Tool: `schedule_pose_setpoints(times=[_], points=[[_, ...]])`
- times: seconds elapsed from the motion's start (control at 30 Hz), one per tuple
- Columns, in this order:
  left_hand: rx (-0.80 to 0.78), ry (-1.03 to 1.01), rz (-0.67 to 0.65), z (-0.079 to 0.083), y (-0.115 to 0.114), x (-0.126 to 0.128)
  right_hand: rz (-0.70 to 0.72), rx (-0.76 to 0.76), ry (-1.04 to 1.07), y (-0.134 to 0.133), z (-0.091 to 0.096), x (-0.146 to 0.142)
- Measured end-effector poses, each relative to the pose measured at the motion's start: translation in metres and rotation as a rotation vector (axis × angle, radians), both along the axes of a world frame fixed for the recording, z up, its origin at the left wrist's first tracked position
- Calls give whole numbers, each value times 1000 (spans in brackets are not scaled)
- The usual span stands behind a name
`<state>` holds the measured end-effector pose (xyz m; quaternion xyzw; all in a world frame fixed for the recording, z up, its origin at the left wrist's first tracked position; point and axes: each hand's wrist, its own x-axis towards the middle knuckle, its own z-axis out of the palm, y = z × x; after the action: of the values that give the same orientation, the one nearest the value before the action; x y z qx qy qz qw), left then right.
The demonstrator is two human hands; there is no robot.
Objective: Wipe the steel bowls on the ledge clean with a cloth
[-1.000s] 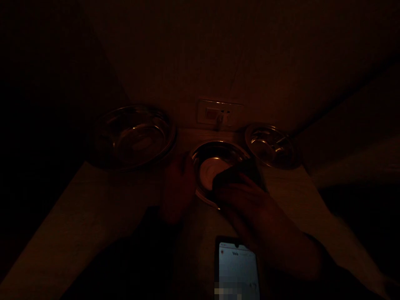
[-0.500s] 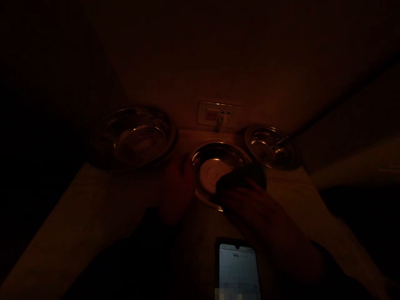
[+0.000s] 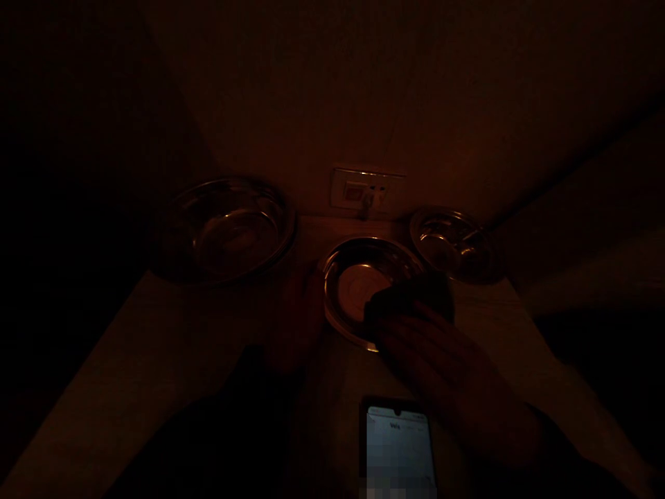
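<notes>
Here, 2 hands (image 3: 296,315) (image 3: 447,364), 1 holding cloth (image 3: 429,291), flank 1 bowl (image 3: 358,287).

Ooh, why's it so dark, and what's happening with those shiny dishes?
Someone has their right hand on a dark thing, over the right side of the middle dish. It's too dim to tell what it is. Their left hand is at that dish's left edge. A bigger dish sits to the left, another dish to the right, and a lit phone lies in front.
</notes>
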<state>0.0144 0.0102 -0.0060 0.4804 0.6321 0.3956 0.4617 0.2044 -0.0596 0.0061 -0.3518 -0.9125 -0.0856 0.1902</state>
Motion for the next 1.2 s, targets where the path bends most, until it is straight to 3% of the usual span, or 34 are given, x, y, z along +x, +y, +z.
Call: schedule_pose_setpoints(times=[0.23, 0.4, 0.9, 1.2], points=[[-43, 37, 35, 4, 2, -4, 49, -56, -18, 3, 0, 11], [56, 37, 11, -4, 2, -4, 53, -121, 0, 5, -1, 18], [99, -17, 14, -5, 2, 0, -24, -109, -56, 7, 26, 26], [81, 16, 54, 0, -2, 5, -100, -421, 141, 10, 29, 3]])
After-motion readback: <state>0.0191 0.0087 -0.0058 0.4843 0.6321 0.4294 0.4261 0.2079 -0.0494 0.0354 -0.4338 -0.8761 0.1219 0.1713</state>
